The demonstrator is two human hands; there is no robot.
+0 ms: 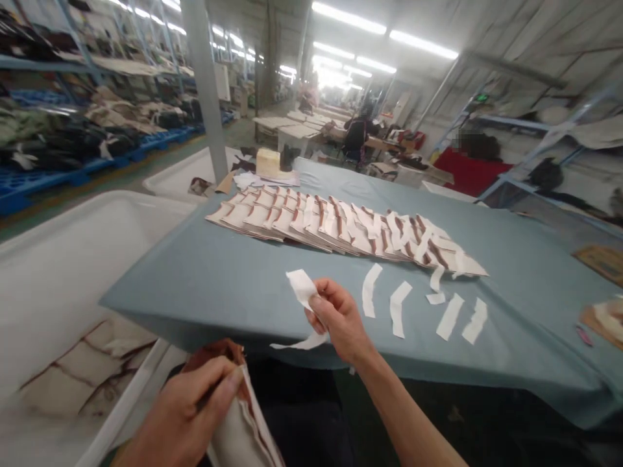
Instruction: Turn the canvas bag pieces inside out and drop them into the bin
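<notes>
My right hand (338, 318) pinches a short white fabric strip (302, 285) above the table's front edge. Just below that hand another white strip (304, 342) hangs at the edge. At the lower left, my left hand (189, 402) grips the top edge of a cream fabric piece (238, 434) with brown trim, held below the tabletop near my lap. Beyond my hands a long row of overlapping cream pieces (311, 220) with brown bands lies on the blue-green table (195, 279), white strips across many of them. Several loose strips (396, 308) lie right of my right hand.
A white bin (111, 214) stands left of the table, with cream and brown pieces (82, 370) inside. A yellowish block (267, 161) sits at the table's far left. Blue pallets with dark bundles are farther left. A person (357, 136) is in the background.
</notes>
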